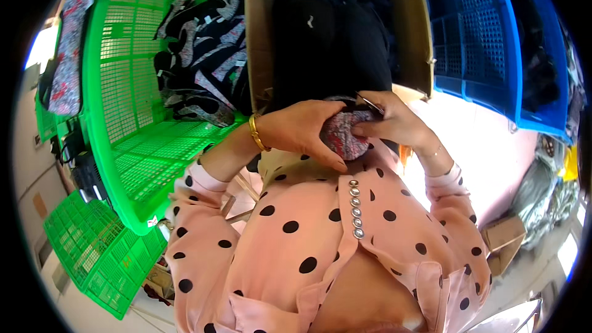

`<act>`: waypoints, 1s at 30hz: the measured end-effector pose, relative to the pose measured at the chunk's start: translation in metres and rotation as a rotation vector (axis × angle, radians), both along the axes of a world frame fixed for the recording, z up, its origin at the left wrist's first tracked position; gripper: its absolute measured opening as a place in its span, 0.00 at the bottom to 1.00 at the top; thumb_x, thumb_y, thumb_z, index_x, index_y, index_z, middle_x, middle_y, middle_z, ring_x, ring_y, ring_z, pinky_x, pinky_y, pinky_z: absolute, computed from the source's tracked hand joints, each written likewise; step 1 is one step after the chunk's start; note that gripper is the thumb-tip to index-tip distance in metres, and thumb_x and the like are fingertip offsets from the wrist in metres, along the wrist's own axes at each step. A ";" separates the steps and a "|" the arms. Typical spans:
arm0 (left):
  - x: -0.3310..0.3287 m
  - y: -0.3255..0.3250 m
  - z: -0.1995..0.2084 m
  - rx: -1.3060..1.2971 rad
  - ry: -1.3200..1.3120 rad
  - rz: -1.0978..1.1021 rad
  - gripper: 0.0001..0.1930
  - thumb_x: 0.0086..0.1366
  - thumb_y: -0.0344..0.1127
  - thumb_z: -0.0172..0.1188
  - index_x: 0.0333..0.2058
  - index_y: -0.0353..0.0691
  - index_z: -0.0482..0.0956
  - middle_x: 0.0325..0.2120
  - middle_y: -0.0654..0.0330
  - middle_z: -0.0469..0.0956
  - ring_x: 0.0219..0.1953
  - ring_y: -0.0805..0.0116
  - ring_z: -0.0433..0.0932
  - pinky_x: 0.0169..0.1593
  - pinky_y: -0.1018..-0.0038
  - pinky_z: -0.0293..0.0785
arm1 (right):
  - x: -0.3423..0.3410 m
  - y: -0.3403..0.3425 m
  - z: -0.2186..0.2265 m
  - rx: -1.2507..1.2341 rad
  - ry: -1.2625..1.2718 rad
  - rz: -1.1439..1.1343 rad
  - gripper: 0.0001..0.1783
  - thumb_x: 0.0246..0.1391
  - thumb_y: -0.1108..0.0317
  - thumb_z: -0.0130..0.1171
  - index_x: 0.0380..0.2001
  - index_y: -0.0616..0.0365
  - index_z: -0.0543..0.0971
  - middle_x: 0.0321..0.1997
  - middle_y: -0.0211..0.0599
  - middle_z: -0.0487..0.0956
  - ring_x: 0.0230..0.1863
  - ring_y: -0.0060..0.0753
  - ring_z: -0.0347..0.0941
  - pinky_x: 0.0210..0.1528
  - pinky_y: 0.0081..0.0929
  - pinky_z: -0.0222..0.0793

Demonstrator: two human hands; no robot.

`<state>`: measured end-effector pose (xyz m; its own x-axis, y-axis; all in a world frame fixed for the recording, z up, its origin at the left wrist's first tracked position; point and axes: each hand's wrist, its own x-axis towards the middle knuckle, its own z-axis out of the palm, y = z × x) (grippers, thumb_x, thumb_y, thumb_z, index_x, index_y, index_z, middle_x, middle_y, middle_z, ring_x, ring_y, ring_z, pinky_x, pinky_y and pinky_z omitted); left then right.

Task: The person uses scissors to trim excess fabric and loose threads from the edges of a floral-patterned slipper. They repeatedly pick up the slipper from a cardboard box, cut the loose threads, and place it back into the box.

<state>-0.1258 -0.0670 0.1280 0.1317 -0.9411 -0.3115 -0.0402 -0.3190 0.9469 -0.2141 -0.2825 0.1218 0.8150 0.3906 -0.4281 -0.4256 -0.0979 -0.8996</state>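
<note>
A small grey-and-red floral fabric piece [343, 138] with dark edging is held between my two hands, close in front of my body. My left hand [303, 127] curves around its left side, thumb at the lower edge. From the right, my right hand [394, 124] grips it, with the thumb pressed on its face. A thin dark pointed tool [370, 103], perhaps thread snips, sticks out by the right fingers; most of it is hidden. Black cloth [336, 49] lies just beyond both hands. The kind of item the fabric piece belongs to cannot be made out.
To the left, a green plastic basket [95, 117] holds several black-and-floral fabric pieces [209, 49]. A cardboard box [407, 18] with dark items stands ahead. Blue crates [475, 31] are at the right. Another green basket [102, 253] sits low left, and plastic bags [546, 191] lie far right.
</note>
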 end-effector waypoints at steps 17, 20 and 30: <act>0.025 -0.004 0.006 -0.068 -0.132 0.323 0.12 0.46 0.22 0.69 0.32 0.34 0.80 0.25 0.63 0.78 0.27 0.84 0.70 0.30 0.80 0.70 | 0.017 -0.004 -0.008 -0.251 -0.477 0.002 0.18 0.41 0.65 0.75 0.31 0.60 0.76 0.27 0.39 0.75 0.30 0.33 0.73 0.33 0.27 0.65; 0.029 -0.016 -0.005 -0.157 -0.470 0.528 0.10 0.47 0.22 0.66 0.30 0.34 0.77 0.20 0.59 0.72 0.24 0.81 0.67 0.28 0.78 0.67 | 0.027 0.001 -0.007 -0.418 -0.539 -0.179 0.16 0.41 0.67 0.74 0.28 0.59 0.76 0.25 0.41 0.73 0.26 0.42 0.72 0.28 0.30 0.65; 0.053 -0.047 -0.046 -0.312 -1.052 0.685 0.13 0.45 0.17 0.60 0.32 0.36 0.74 0.25 0.54 0.74 0.27 0.55 0.76 0.32 0.70 0.73 | 0.039 -0.001 -0.020 -0.958 -0.959 -0.282 0.12 0.42 0.66 0.68 0.28 0.52 0.74 0.22 0.35 0.74 0.22 0.41 0.74 0.23 0.32 0.67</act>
